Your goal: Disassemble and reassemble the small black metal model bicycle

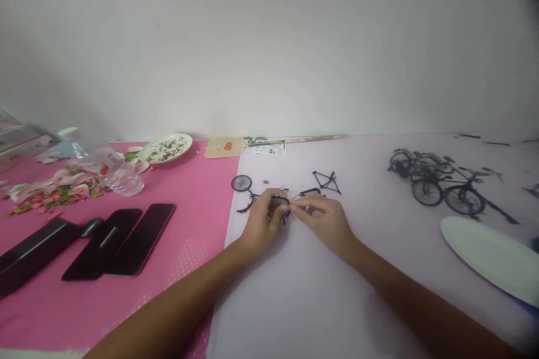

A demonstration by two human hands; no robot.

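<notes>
Head view shows a small dark wheel part (278, 203) pinched between both hands just above the white sheet (320, 291) that covers the right part of the worktop. The left hand (263, 223) closes its grip on the part from the left, thumb and fingers curled round it. The right hand (324, 217) meets it from the right, fingertips pressed together at the part's edge; whether they hold a separate tiny piece there cannot be told.

Just beyond the hands, loose black pieces lie on the sheet: a spoked wheel (241, 183) to the left, a curved black strip (245, 207) touching or just beside the left hand, a triangular frame piece (327, 181) to the right, and a few specks too small to tell. Further back, against the wall, lie a printed leaflet (269, 150) and a beige card (224, 147) with an orange mark.

Well apart on the right stand finished model bicycles (442, 182), dark green and black, clustered together. Near them, at the right edge, sits a white plate (488, 255), only partly in view.

The left part of the worktop carries a pink cloth (185, 247). On it lie two flat black phones (122, 241) side by side, touching, with a long black case (29, 255) beside them. Behind these are a pile of pink and green scraps (54, 190), a clear plastic bottle (115, 176) lying on its side, and a shallow dish (165, 147) with speckled contents.
</notes>
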